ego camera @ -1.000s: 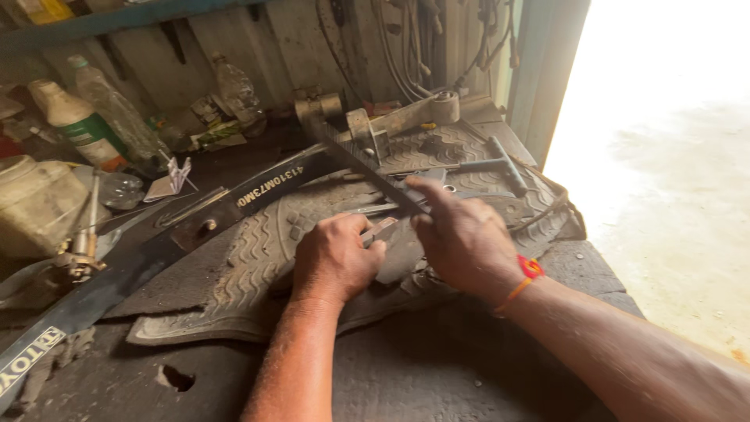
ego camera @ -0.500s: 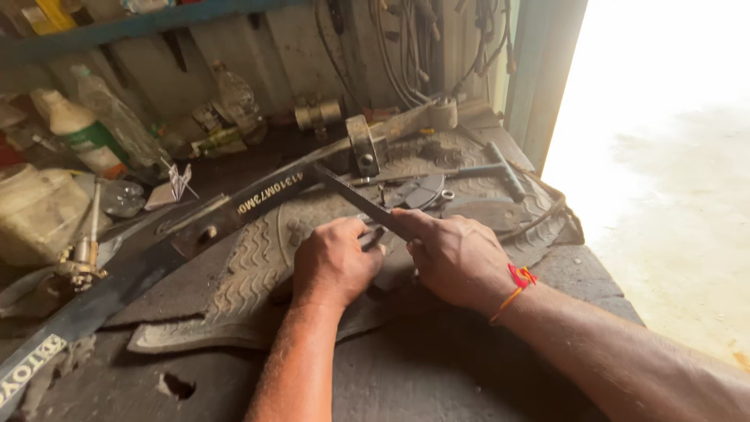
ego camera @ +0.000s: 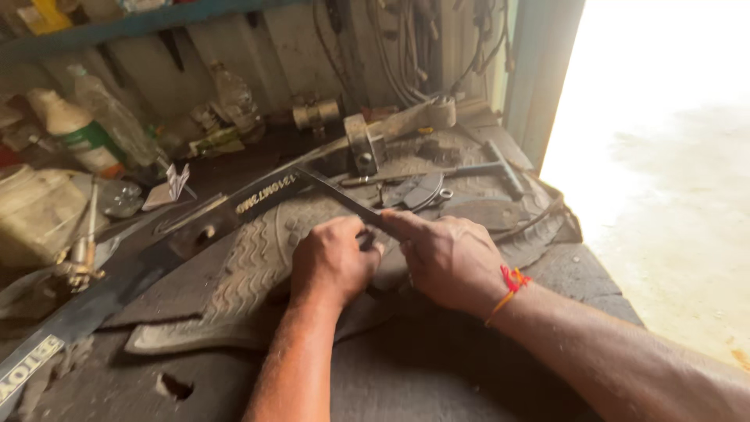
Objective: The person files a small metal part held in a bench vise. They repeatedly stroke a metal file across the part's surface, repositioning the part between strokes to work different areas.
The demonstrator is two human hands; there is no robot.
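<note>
Hands point(ego camera: 391, 262) hide workpiece under file point(ego camera: 340, 195).

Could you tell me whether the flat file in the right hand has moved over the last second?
Yes. The flat file has drawn back toward the person: its far tip, earlier up near the metal bracket, now lies short of it, with the right hand nearer the left hand.

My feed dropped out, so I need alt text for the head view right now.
Two bare hands work at the middle of a grimy workbench: the right hand grips a long flat metal file angled up to the left, while the left hand pins a small part, mostly hidden, on a ridged rubber mat. Plastic bottles stand at the back left.
</note>
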